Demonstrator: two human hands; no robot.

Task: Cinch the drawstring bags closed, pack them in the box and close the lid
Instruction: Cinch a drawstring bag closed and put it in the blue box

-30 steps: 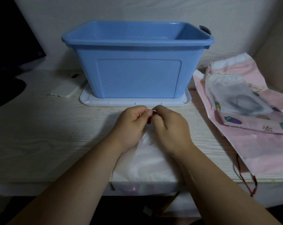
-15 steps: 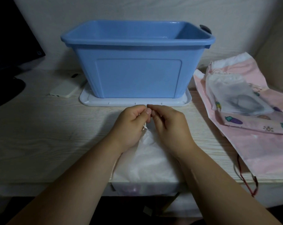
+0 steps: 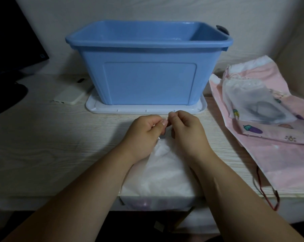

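A white drawstring bag [image 3: 161, 173] lies on the table's front edge, its mouth gathered toward the box. My left hand [image 3: 144, 132] and my right hand [image 3: 186, 130] sit side by side at that mouth, each pinching the thin white drawstring. The open blue box [image 3: 147, 67] stands just behind them on its white lid [image 3: 146, 108]. At the right lie a large pink drawstring bag [image 3: 278, 154], a patterned pink bag [image 3: 277, 132] and a small translucent white bag [image 3: 252, 102] stacked on top.
A white phone [image 3: 71, 95] lies left of the lid. A dark monitor [image 3: 11, 41] and its base fill the far left. A red cord [image 3: 268, 194] from the pink bag hangs over the table's front edge at the right.
Both hands have shifted slightly while pinching the string at the bag's mouth; my right fingers have lifted a little. The bag and box stay put.
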